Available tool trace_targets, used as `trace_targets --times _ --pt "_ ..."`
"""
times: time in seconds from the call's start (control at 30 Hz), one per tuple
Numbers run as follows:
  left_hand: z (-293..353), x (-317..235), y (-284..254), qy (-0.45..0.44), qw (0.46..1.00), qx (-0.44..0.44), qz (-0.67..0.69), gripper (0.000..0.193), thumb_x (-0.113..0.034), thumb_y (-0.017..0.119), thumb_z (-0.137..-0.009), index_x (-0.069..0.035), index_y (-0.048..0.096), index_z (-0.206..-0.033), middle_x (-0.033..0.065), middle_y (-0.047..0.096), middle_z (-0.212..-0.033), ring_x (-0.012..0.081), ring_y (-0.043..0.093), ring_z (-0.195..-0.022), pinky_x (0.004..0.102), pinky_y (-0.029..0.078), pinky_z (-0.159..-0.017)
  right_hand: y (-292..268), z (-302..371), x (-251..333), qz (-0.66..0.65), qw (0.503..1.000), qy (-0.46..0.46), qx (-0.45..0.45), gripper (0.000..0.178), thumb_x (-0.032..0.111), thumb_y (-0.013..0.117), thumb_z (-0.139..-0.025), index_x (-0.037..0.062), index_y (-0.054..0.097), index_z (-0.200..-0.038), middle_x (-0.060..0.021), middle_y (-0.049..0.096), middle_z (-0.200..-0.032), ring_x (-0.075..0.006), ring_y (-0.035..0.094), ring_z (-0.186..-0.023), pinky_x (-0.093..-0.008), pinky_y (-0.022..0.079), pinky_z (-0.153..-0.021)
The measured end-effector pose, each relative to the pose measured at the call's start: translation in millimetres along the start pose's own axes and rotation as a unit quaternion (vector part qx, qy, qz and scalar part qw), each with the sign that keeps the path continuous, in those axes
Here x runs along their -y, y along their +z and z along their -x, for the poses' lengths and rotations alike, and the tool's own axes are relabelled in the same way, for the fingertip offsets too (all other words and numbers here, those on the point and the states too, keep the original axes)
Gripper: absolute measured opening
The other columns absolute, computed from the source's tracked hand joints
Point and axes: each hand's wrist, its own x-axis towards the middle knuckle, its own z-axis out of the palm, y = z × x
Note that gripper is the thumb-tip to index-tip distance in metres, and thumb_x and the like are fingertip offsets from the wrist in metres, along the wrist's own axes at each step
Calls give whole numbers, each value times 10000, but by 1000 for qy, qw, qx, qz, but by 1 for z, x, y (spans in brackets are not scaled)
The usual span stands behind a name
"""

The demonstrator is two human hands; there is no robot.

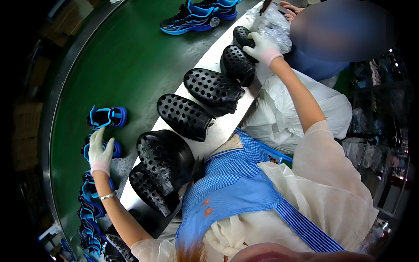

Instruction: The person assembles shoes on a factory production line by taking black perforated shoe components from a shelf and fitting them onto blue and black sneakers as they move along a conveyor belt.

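Note:
My left hand (101,150), in a white glove with a pink cuff, reaches over the green belt with its fingers stretched out and apart. Beneath and beside it is a black and blue sneaker (117,149); whether the fingertips touch it I cannot tell. Just beyond the fingers stands another sneaker (107,118), its opening upward. My right hand (263,47), gloved the same way, has its thumb and fingers around the edge of a black perforated shoe insert (241,36) at the metal ledge's far end. A second insert (238,62) lies right beside that hand.
Several more inserts (185,115) line the metal ledge (218,136) before me. Sneakers (192,19) stand at the belt's (139,56) far end, and several run down its left side. A co-worker's hand (291,9) is near clear plastic bags (275,28). A white sack (301,105) sits at right.

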Motion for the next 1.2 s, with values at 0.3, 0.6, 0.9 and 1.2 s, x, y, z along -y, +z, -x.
trace_targets --times 0.3,0.6,0.9,1.2 --pt "-29 14 37 -33 997 24 61 583 -275 650 -798 -66 454 -1306 174 455 -1316 326 491 -1169 361 442 -939 0 -6 12 -7 995 -92 24 436 379 646 -755 123 576 -1101 -131 586 -1065 -311 570 -1023 -392 458 -881" --pt "-49 14 69 -5 994 -22 111 295 -201 608 -841 5 570 -1049 175 576 -1010 344 555 -961 376 441 -837 -19 -5 13 24 992 -123 17 408 354 690 -733 67 579 -1001 -138 600 -951 -291 586 -921 -357 466 -811" --pt "-48 -15 71 52 984 43 166 205 -113 566 -817 -13 603 -993 145 584 -985 314 573 -912 355 451 -813 -26 -4 4 20 993 -114 32 385 369 692 -733 61 563 -924 -127 594 -917 -290 589 -901 -365 470 -780" --pt "-34 -8 65 44 985 24 166 338 -163 592 -818 -31 581 -1129 149 570 -1125 310 563 -1012 352 444 -884 -75 16 33 42 994 -83 -65 386 366 691 -730 73 568 -949 -111 587 -924 -279 587 -891 -365 476 -755"
